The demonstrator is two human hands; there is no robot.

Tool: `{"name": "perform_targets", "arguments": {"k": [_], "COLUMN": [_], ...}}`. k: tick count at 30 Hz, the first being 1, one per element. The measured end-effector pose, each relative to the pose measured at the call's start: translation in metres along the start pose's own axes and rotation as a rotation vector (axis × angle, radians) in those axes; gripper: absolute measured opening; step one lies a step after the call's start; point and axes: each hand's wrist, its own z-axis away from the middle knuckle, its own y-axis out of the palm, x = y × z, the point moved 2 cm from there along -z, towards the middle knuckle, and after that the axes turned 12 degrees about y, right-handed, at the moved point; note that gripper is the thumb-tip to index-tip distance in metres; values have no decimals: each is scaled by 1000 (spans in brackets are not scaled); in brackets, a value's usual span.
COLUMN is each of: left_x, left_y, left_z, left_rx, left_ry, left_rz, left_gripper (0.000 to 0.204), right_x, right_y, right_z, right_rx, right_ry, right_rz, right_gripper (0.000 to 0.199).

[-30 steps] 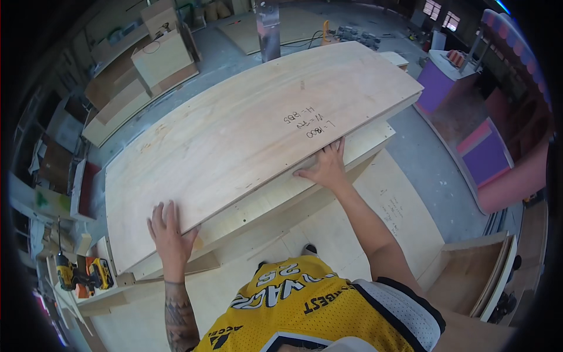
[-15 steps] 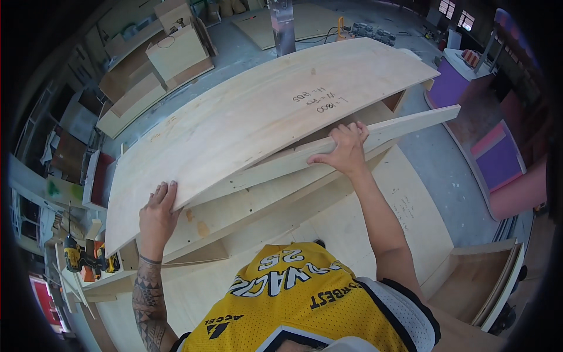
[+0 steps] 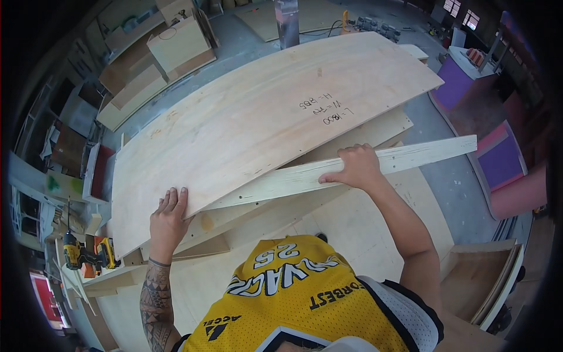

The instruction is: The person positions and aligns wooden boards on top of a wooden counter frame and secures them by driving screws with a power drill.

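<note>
A large pale plywood panel (image 3: 246, 129) with a curved far edge and handwritten marks lies across a wooden frame (image 3: 384, 128). My left hand (image 3: 170, 218) grips its near edge at the left, fingers laid on top. My right hand (image 3: 358, 166) is closed round a long, narrow plywood strip (image 3: 428, 152), fingers over its far edge and thumb along its near side. The strip slants out from beneath the panel, its right end sticking out past the frame. Its left end is hidden under the panel.
A yellow-and-black cordless drill (image 3: 82, 253) stands at the left. Purple-and-pink curved furniture (image 3: 463, 82) is at the right, with an open wooden box (image 3: 478, 278) nearer me. Plywood cabinets (image 3: 182, 50) and a post (image 3: 287, 23) stand beyond the panel.
My right hand has brought the strip's right end outward and nearer me, with its broad face turned more upward. The panel and my left hand have shifted slightly to the right.
</note>
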Motion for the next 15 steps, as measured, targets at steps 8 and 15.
{"name": "perform_targets", "arguments": {"k": [8, 15], "left_x": [-23, -20], "left_y": [0, -23], "left_z": [10, 16], "left_rx": [33, 28], "left_ry": [30, 8], "left_rz": [17, 47], "left_gripper": [83, 84], "right_x": [-22, -6], "right_y": [32, -37], "right_z": [6, -5], "right_rx": [-184, 218], "right_ry": [-120, -55], "right_rz": [-111, 42], "right_gripper": [87, 98]}}
